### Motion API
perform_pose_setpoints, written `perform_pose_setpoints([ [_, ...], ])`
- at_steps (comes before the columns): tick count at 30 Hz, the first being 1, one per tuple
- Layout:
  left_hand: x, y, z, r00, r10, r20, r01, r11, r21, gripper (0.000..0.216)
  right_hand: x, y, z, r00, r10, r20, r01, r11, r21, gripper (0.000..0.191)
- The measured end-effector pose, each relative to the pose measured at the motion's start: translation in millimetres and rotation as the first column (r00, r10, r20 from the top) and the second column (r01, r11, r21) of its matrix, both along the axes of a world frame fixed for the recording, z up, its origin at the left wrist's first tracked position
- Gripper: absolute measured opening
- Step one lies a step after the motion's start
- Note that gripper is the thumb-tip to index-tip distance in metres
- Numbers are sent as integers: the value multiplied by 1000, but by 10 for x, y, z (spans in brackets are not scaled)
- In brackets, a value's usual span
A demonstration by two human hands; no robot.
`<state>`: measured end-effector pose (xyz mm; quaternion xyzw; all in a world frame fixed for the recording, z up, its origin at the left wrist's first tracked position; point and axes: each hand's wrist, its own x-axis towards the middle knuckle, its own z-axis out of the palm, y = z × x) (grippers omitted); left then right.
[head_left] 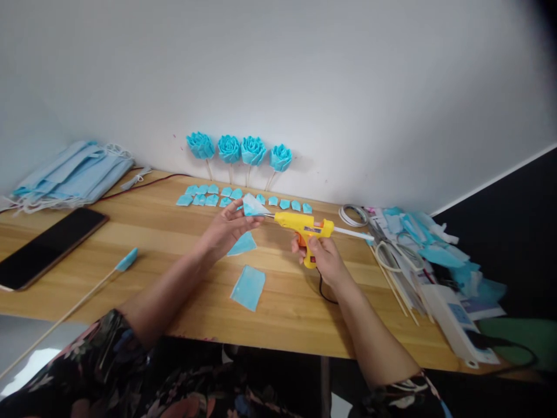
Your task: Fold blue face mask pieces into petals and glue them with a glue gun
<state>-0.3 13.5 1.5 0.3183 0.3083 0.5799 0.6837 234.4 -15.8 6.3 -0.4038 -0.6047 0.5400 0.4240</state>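
Between the fingers of my left hand (pixel 228 226) is a folded blue-and-white fabric piece (pixel 252 205). My right hand (pixel 326 258) grips a yellow hot glue gun (pixel 300 222) by its handle, with a finger at the orange trigger. Its nozzle points left and meets the edge of the fabric piece. A white glue stick (pixel 354 233) juts from the gun's back. Below my left hand lie two loose blue fabric pieces, one partly under the hand and a larger blue square (pixel 248 287) nearer the table's front edge.
Several blue fabric roses (pixel 253 151) on sticks lean against the wall, behind rows of folded blue petals (pixel 212 200). Left are face masks (pixel 73 174), a phone (pixel 50 247) and a blue-tipped stick (pixel 87 296). Right are scissors (pixel 389 255), fabric scraps (pixel 444 255) and a power strip (pixel 455 325).
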Motion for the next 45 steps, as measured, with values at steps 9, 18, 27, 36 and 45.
perform_pose_setpoints([
  [9,-18,6,-61,998,20,-56,-19,1000,13,37,3,4,-19,1000,9,15,-9,1000,-5,57],
  [18,-7,-22,-31,996,13,-85,-11,1000,13,35,0,12,-30,1000,-6,28,5,1000,21,55],
  [27,0,-41,-31,989,-13,-151,22,998,57,30,-3,14,-34,999,-26,46,25,1000,14,58],
  [36,0,-43,-14,992,4,-127,4,998,62,28,-1,17,-38,999,3,51,-4,1000,17,57],
  [45,9,-49,10,983,-22,-182,36,997,73,22,-8,-2,-10,998,15,63,-15,1000,-4,52],
])
